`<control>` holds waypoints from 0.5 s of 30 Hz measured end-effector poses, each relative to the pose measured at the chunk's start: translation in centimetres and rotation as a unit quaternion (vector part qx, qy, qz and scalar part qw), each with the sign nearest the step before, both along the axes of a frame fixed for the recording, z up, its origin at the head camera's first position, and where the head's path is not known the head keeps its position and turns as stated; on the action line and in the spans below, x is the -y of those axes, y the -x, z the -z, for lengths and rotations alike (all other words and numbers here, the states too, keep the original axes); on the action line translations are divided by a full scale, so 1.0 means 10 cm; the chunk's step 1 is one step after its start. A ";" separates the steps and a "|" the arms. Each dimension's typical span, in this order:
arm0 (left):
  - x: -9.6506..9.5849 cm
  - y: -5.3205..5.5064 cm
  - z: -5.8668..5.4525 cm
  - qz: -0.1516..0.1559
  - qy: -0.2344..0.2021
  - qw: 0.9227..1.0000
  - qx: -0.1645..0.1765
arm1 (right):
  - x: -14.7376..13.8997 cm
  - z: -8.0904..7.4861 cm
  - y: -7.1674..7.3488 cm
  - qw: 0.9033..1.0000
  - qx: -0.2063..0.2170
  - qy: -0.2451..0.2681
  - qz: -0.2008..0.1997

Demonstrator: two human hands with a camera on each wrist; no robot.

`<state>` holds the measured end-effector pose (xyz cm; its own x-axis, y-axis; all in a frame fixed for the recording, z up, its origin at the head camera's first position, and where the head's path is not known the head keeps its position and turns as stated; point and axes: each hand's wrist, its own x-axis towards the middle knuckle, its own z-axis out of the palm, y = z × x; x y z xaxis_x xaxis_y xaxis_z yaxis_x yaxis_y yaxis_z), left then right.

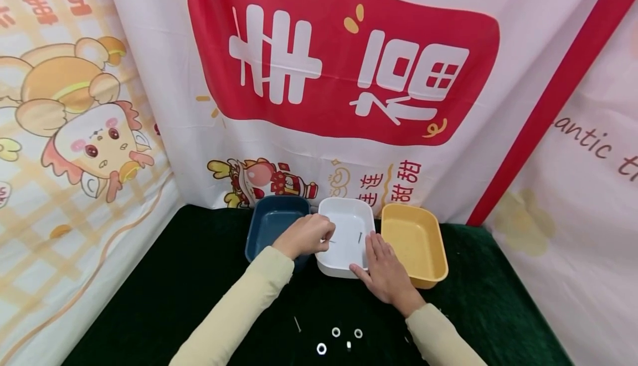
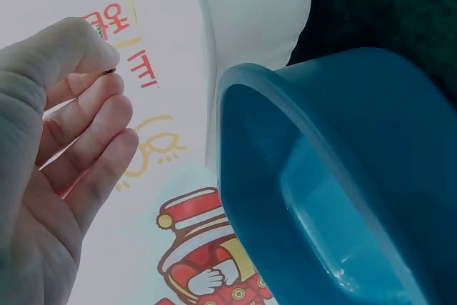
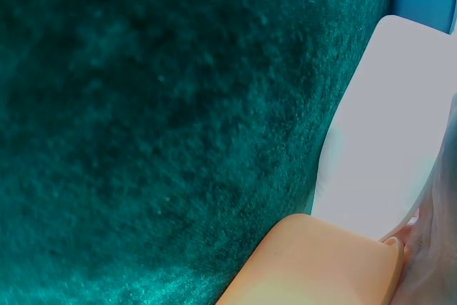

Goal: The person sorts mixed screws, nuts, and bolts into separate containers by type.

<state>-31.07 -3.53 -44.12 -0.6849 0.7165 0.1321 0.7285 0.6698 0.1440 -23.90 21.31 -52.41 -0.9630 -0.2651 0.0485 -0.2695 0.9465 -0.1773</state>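
My left hand (image 1: 310,234) is over the left side of the white container (image 1: 345,206), pinching a small screw (image 2: 108,71) between thumb and fingertip. Most of that screw is hidden by the thumb in the left wrist view. With fingers extended, my right hand (image 1: 386,269) rests at the right rim of the white container. Another small screw (image 1: 360,237) lies inside on the container's floor. On the dark green cloth nearer me are several small white and metallic rings (image 1: 321,349) and a thin screw (image 1: 297,324).
A blue container (image 1: 253,227) stands left of the white one, under my left wrist. To the right is a yellow container (image 1: 441,244), beside my right hand. Behind all three hangs a printed fabric backdrop (image 1: 344,128), with more printed cloth (image 1: 94,233) at the left.
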 end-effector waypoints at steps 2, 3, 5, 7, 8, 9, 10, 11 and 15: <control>-0.04 0.03 -0.01 -0.001 0.003 1.000 0.003 | 0.00 0.00 0.00 1.000 -0.001 0.000 0.000; -0.06 0.04 -0.01 -0.002 0.004 1.000 0.004 | 0.00 0.00 0.00 1.000 -0.001 -0.002 0.001; -0.10 0.06 -0.01 -0.003 0.006 1.000 0.007 | 0.00 0.00 0.00 1.000 -0.002 -0.003 0.001; -0.13 0.08 -0.01 -0.006 0.006 1.000 0.014 | 0.00 0.00 0.00 1.000 -0.002 0.002 0.001; -0.14 0.08 -0.01 -0.008 0.005 1.000 0.018 | 0.00 0.00 0.00 1.000 -0.002 0.004 0.001; -0.16 0.09 0.00 -0.011 0.004 1.000 0.022 | 0.00 0.00 0.00 1.000 -0.002 0.005 0.001; -0.17 0.10 0.00 -0.013 0.002 1.000 0.026 | 0.00 -0.01 0.00 1.000 -0.002 0.005 0.001; -0.18 0.11 0.01 -0.016 0.001 0.999 0.029 | 0.00 -0.01 0.00 1.000 -0.002 0.006 0.002; -0.20 0.15 0.05 -0.024 -0.001 0.999 0.039 | 0.00 0.00 0.00 1.000 0.000 0.004 0.001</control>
<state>-32.53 -1.52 -44.60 -0.7262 0.6831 0.0776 0.6825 0.7029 0.2005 -23.90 21.29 -52.37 -0.9637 -0.2619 0.0512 -0.2669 0.9459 -0.1845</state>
